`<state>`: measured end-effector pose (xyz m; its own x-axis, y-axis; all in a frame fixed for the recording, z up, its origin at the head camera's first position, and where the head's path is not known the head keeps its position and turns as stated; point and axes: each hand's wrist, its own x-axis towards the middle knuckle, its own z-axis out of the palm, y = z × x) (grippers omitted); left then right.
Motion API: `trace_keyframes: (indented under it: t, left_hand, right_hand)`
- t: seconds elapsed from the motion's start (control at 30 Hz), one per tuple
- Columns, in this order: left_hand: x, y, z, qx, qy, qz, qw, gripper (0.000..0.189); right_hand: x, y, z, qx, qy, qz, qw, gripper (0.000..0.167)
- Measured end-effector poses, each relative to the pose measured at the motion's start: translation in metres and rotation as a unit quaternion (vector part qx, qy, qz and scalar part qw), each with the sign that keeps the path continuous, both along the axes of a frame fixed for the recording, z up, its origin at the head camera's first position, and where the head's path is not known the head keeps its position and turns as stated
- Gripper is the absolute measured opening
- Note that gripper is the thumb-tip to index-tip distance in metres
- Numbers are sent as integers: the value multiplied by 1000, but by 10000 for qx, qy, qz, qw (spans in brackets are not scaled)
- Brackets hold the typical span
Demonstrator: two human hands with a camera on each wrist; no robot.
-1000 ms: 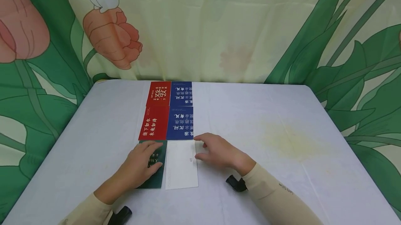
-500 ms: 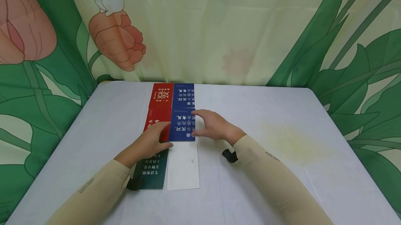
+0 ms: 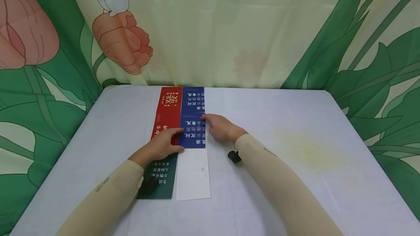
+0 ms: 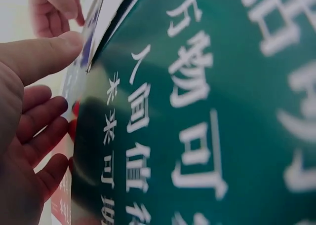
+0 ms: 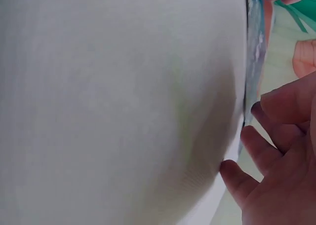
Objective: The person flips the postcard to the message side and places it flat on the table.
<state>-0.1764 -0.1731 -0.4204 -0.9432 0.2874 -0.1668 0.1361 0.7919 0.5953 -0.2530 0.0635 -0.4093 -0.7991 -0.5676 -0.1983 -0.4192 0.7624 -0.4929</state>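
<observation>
Six cards lie in two columns of three on the white cloth. My left hand (image 3: 161, 146) reaches over the lower red card (image 3: 158, 120) and the green card (image 3: 160, 183) with white lettering. Its fingertips and thumb rest by the left edge of the lower blue card (image 3: 193, 134), thumb apart from the index finger. At that blue card's upper right corner, my right hand (image 3: 220, 128) touches the edge with an extended index finger. Its other fingers look loosely bent in the right wrist view. A white card (image 3: 193, 177) lies directly below the blue one.
Behind them lie an upper red card (image 3: 170, 97) and an upper blue card (image 3: 193, 99), close to the far edge of the table (image 3: 279, 119). A curtain (image 3: 210, 28) printed with tulips and a rabbit hangs behind. Dark wrist cameras (image 3: 234, 157) sit under the sleeves.
Both hands have moved away from me, from the green and white cards to the lower blue card. Since half a second ago, the right fingers have drawn together at its corner.
</observation>
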Motion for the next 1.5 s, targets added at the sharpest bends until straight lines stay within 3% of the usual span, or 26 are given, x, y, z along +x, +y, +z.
trace_keyframes:
  t: [0.7,1.0,1.27,1.5]
  left_hand:
    - [-6,2,6,-97,109,-75,9999,77]
    - [1,-1,13,-235,277,-204,9991,58]
    - [4,0,13,320,650,342,9968,43]
    - [6,-2,13,504,837,564,9936,38]
  right_hand:
    - [-2,1,4,68,-186,-190,9996,68]
    - [-2,2,3,-54,-424,-180,9989,75]
    - [-2,5,-2,-211,-410,-252,9986,72]
    - [2,2,0,-311,-320,-240,9987,60]
